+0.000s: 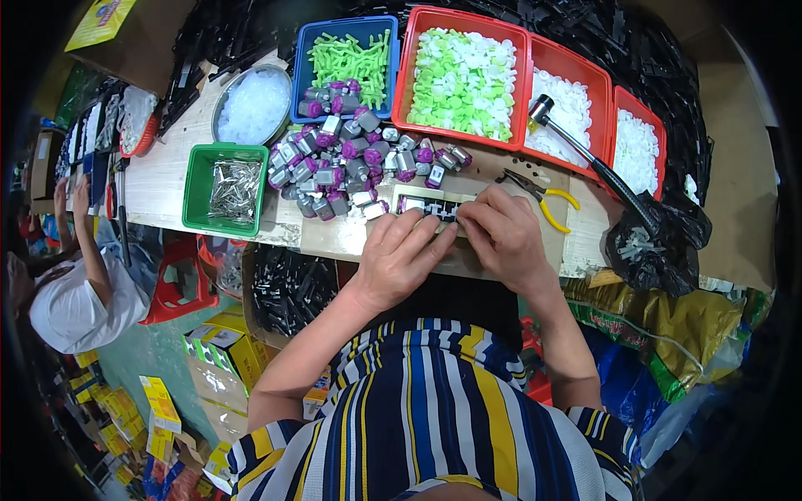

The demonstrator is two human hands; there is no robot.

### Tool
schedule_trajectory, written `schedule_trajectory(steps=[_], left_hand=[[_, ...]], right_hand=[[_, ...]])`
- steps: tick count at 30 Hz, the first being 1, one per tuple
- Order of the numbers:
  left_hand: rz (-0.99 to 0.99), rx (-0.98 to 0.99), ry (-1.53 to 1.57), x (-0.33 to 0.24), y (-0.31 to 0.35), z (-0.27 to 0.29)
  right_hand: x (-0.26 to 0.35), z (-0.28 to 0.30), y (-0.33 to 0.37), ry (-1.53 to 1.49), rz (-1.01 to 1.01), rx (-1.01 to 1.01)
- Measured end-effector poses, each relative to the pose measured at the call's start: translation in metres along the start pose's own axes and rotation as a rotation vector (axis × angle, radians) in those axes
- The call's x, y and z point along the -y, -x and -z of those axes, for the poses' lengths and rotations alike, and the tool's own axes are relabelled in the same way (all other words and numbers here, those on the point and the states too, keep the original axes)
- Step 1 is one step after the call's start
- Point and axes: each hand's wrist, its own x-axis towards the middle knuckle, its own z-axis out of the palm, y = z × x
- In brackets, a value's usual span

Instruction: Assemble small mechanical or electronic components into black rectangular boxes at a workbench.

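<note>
A cream, tray-like holder (461,199) lies on the bench in front of me, with a black toothed part (440,209) set in it. My left hand (401,255) is bent over the holder's near edge, its fingertips pressed on the black part. Against the right end of the holder, my right hand (507,235) pinches with thumb and forefinger; whatever sits between them is hidden. Small grey and purple motor-like pieces (355,154) are heaped just beyond my left hand. Yellow-handled pliers (551,204) lie right of my right hand.
Red bins (403,88) of green and white plastic pieces line the back. A blue bin (298,67), a bowl (219,125) and a green bin (190,196) of metal pins stand left. A hammer (597,167) leans across the bins toward a black bag (668,259). A co-worker (88,296) sits far left.
</note>
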Motion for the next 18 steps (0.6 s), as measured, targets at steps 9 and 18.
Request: schedule_trajectory(steps=[9,18], left_hand=[[-0.014,0.050,-0.053,0.001,-0.007,0.000],[-0.013,0.053,-0.049,-0.002,-0.011,-0.003]], right_hand=[[-0.008,0.008,-0.008,-0.102,-0.007,0.093],[-0.008,0.008,-0.005,-0.012,0.049,0.077]])
